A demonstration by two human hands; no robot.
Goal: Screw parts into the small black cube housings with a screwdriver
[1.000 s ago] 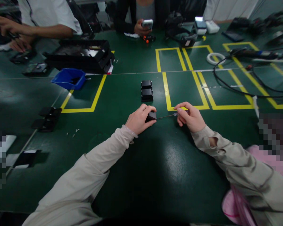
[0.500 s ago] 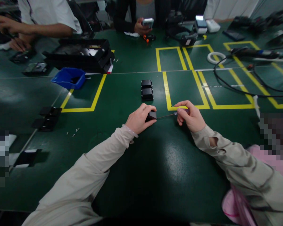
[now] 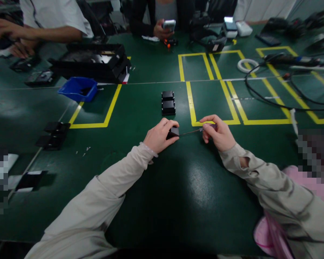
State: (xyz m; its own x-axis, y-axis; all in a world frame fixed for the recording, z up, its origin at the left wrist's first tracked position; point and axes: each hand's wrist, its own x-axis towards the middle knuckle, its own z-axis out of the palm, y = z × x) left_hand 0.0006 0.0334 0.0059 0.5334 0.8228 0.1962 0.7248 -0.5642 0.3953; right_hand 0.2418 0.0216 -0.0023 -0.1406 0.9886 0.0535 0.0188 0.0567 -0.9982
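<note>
My left hand [image 3: 161,136] is closed round a small black block [image 3: 174,132], keeping it on the green table [image 3: 156,201]. Between the thumb and fingers of my right hand [image 3: 218,133] is a screwdriver [image 3: 190,132]; its thin metal shaft points left and its tip meets the right side of the block. Much of the handle is hidden by my fingers. Just beyond my left hand stand two black blocks [image 3: 168,103] of a similar look, one behind the other. A few tiny screws [image 3: 84,151] lie on the table to the left.
More black blocks [image 3: 52,135] sit at the left, near a blue scoop-shaped bin [image 3: 78,89] and a stack of black trays [image 3: 91,64]. A black cable [image 3: 259,97] and a white tape roll [image 3: 247,66] lie at the right. Two people are across the table, one holding a phone [image 3: 169,25].
Both hands keep nearly the same place, with the screwdriver against the block. The handle seems slightly turned in my right fingers.
</note>
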